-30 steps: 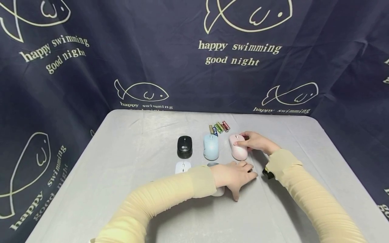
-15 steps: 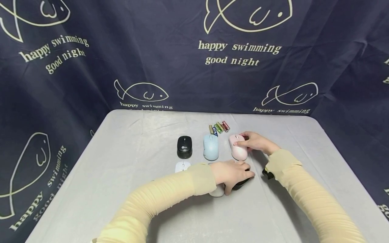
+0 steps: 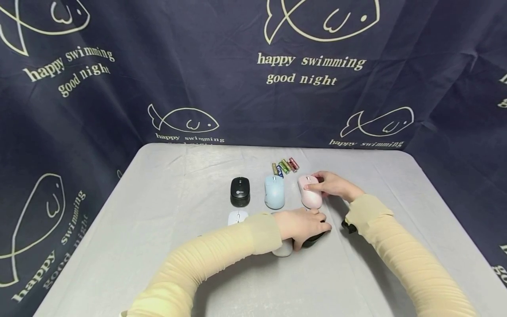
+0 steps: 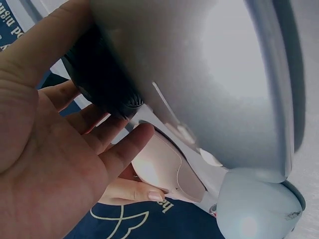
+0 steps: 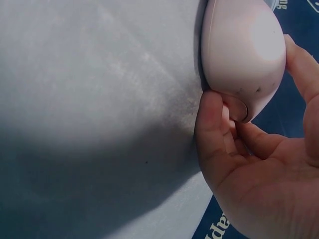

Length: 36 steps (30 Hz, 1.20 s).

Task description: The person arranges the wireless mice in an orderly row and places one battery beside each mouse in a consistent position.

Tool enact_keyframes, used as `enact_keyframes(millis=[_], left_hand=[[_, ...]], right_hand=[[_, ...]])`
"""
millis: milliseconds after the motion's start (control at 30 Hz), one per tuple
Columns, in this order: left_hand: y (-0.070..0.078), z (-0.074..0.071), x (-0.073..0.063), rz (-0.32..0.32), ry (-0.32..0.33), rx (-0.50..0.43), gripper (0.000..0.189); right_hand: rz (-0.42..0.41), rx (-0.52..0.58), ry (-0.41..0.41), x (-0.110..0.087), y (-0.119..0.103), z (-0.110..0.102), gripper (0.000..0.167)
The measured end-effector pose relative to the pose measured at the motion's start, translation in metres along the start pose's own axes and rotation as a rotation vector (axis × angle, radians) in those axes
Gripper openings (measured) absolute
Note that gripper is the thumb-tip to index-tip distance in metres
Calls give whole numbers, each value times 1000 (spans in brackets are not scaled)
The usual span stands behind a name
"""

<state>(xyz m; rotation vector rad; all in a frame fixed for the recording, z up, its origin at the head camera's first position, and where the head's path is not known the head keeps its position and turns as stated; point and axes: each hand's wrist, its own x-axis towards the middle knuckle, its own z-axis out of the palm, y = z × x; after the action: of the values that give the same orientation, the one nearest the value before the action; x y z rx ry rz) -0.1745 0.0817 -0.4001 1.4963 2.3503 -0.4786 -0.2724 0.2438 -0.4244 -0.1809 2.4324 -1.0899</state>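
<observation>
My left hand (image 3: 304, 225) grips a black computer mouse (image 3: 314, 240) at the right end of the front row, thumb on the near side and fingers over the far side. In the left wrist view this black mouse (image 4: 104, 74) sits between thumb and fingers, beside a large silver-grey mouse (image 4: 214, 69). Further back, my right hand (image 3: 336, 185) holds a pink mouse (image 3: 310, 197) from its right side. The right wrist view shows fingers and thumb at the pink mouse's (image 5: 244, 50) edges. My left hand and forearm hide part of the front row.
A light blue mouse (image 3: 274, 193) and another black mouse (image 3: 240, 192) stand left of the pink one. A white mouse (image 3: 236, 217) lies partly behind my left sleeve. Several coloured batteries (image 3: 286, 166) lie at the back. A fish-print curtain (image 3: 253, 88) hangs behind the table (image 3: 174, 185).
Spread above the front row a second ago, my left hand has come down and closed round the black mouse, which now shows beneath it. The right hand stays on the pink mouse.
</observation>
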Motion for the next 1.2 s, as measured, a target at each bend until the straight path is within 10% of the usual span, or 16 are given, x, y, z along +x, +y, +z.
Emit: enact_keyframes(millis=[667, 1200], left_hand=[[-9, -4, -3, 7, 158, -39, 100], [16, 0, -3, -268, 345, -22, 85]], right_hand=[[-14, -6, -8, 2, 3, -3, 68], [-31, 8, -34, 2, 1, -4, 63]])
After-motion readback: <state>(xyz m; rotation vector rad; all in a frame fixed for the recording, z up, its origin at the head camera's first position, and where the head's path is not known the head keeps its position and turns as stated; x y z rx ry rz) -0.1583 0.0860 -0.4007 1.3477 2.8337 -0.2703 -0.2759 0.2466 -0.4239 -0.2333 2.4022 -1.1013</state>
